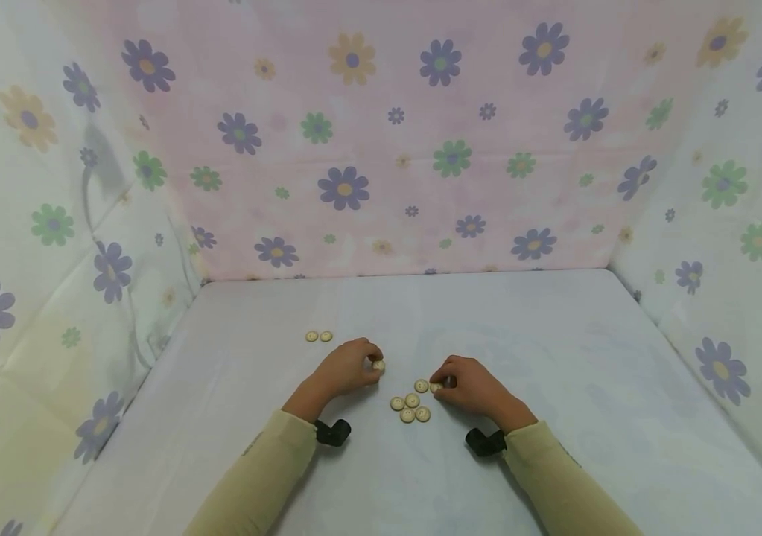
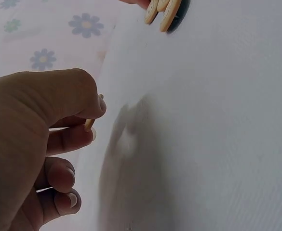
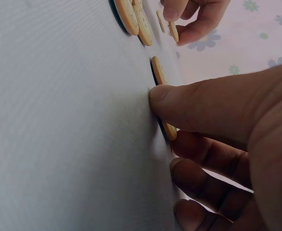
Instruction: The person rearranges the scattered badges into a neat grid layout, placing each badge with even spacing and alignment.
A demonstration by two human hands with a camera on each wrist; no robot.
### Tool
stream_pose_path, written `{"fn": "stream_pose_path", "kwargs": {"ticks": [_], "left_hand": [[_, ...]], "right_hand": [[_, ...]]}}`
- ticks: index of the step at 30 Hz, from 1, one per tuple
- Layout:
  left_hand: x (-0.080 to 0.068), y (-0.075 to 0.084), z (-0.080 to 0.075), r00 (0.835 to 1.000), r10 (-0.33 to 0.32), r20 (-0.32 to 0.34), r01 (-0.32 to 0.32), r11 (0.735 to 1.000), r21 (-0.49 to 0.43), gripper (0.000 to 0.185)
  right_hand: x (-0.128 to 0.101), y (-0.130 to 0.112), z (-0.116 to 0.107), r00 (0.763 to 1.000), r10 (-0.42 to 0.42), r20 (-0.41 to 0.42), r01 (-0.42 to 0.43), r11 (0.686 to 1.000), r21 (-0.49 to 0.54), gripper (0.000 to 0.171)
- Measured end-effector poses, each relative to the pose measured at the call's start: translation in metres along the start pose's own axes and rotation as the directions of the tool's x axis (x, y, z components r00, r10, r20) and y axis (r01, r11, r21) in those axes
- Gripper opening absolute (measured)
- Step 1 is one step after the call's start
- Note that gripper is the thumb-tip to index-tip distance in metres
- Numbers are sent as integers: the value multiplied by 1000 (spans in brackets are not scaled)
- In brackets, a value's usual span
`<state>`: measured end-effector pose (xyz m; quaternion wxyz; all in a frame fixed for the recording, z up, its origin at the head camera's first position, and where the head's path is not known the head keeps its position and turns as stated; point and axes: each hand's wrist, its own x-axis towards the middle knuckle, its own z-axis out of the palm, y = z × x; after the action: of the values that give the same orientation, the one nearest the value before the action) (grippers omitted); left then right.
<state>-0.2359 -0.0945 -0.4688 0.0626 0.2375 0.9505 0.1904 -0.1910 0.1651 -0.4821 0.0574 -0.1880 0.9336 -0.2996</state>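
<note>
Setting: pale table (image 1: 555, 387) boxed in by flower-print cloth walls (image 1: 381, 149), pink at the back.
Left hand: the left hand (image 1: 347, 368) pinches one cream button (image 1: 378, 365) between thumb and forefinger, the other fingers curled under; the left wrist view shows the button's edge (image 2: 88, 124) at the fingertips.
Right hand: the right hand (image 1: 471, 387) has thumb and fingers closed on a second button (image 1: 436, 387) that lies against the table; in the right wrist view the thumb (image 3: 189, 103) presses over it, its rim (image 3: 169, 131) showing beneath.
Key relation: a loose cluster of buttons (image 1: 410, 406) lies between the two hands, just inward of the right hand's fingertips and slightly nearer to it than to the left; one of them, a single button (image 1: 421, 385), is just beside the right hand's button.
Farther out: a pair of buttons (image 1: 319, 336) sits beyond the left hand, apart from the rest.
Wrists: a black camera mount (image 1: 334, 432) under each beige sleeve (image 1: 267, 476).
</note>
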Motion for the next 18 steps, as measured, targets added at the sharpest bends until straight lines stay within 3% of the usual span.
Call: {"fn": "stream_pose_path", "kwargs": {"ticks": [18], "left_hand": [[-6, -25, -8, 997, -55, -50, 53, 998, -29, 23]], "right_hand": [[2, 3, 1, 1000, 10, 3, -10, 1000, -4, 16]]}}
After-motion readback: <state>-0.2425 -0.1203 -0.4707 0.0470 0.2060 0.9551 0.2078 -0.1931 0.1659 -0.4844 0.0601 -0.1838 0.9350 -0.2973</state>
